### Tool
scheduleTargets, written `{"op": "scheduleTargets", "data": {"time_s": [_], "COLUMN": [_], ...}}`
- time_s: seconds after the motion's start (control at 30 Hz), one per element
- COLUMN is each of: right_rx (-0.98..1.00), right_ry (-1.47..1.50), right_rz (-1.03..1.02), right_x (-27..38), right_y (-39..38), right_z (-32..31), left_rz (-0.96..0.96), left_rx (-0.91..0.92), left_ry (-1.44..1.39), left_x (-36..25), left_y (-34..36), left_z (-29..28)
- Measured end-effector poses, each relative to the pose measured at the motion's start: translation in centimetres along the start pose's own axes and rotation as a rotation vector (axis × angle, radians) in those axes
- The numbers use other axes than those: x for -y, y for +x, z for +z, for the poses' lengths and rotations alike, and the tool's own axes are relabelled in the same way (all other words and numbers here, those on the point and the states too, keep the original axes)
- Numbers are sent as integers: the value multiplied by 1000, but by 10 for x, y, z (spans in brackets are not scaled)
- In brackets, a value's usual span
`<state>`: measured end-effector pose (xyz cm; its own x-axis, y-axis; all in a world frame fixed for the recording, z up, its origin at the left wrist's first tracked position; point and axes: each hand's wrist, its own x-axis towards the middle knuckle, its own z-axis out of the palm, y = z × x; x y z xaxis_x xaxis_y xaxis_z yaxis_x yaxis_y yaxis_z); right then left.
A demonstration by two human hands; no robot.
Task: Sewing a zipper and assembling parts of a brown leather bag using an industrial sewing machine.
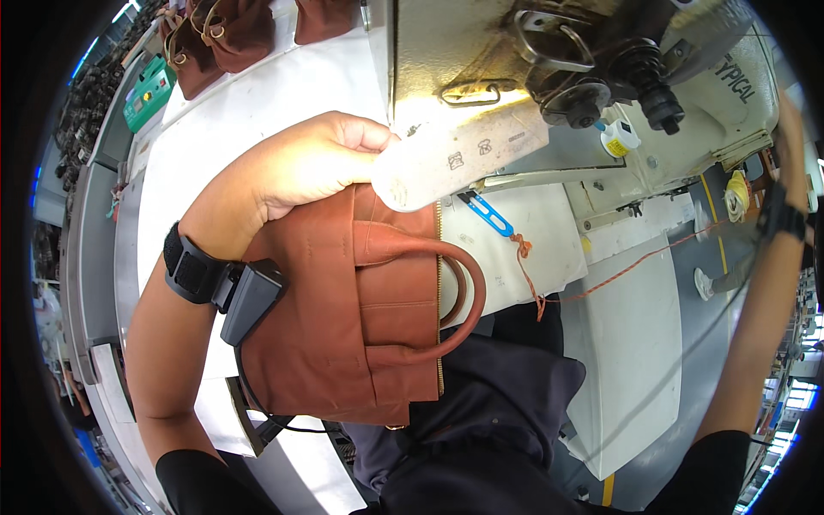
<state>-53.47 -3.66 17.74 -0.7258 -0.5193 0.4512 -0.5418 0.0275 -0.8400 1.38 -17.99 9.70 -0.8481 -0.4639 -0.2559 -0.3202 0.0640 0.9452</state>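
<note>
A reddish-brown leather handbag with two looped handles and a brass zip along its edge lies on its side, between my body and an industrial sewing machine. My left hand is at the bag's far end, thumb and forefinger closing toward each other on the leather. Its fingertips go behind a pale, round-ended plate, which also hides the needle area. Far to the right, my right hand reaches to the machine's right end; its fingers are blurred and hidden there.
More brown bags stand at the back left, near a green box. A blue thread snipper on an orange cord lies right of the handbag. A small white bottle sits on the machine. Another person's shoe shows on the floor.
</note>
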Motion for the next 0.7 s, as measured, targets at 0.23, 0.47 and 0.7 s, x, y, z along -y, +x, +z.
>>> {"op": "scheduleTargets", "data": {"time_s": [0.23,0.47,0.7], "right_rx": [-243,112,-413], "right_ry": [301,-243,-25], "right_rz": [-116,-180,-322], "right_x": [-108,3,-28], "right_y": [-31,89,-14], "right_z": [-27,-74,-20], "left_rz": [37,-41,-61], "left_rx": [-40,-144,-107], "left_ry": [-137,-83,-43], "left_x": [28,17,27], "left_y": [-5,-7,-4], "left_z": [0,6,0]}}
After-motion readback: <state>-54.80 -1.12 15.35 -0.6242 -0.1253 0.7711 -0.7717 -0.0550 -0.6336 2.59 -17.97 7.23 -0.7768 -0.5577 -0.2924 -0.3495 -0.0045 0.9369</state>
